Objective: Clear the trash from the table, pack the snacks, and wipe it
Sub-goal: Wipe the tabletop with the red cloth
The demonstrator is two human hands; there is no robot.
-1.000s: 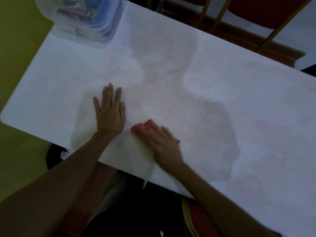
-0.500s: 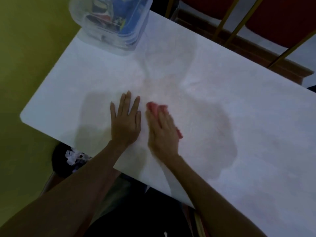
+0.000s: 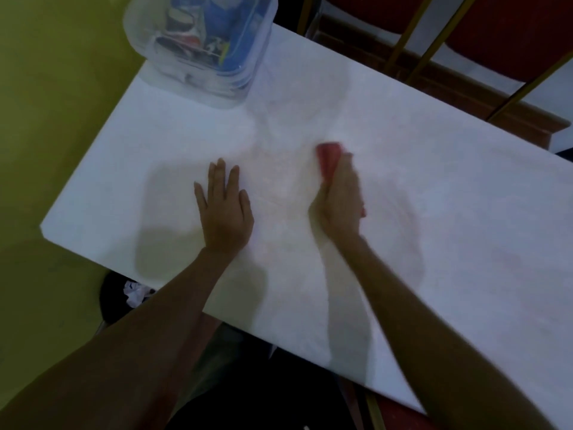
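Observation:
My right hand [image 3: 339, 203] presses a red cloth [image 3: 328, 158] onto the white table [image 3: 465, 228] near its middle; the cloth pokes out beyond my fingertips and a sliver shows at the hand's right side. Flat on the tabletop to the left lies my left hand [image 3: 224, 206], palm down, fingers spread, holding nothing. At the far left corner stands a clear plastic container [image 3: 201, 45] with snack packets in blue, red and white inside.
A dark bin [image 3: 124, 299] with crumpled white paper sits on the floor under the table's near left edge. Red chairs with gold frames [image 3: 434, 41] stand behind the far edge. A yellow-green floor lies to the left.
My right hand has swept the red cloth away from me and to the right, from beside the left hand toward the table's middle. The left hand stays flat in place.

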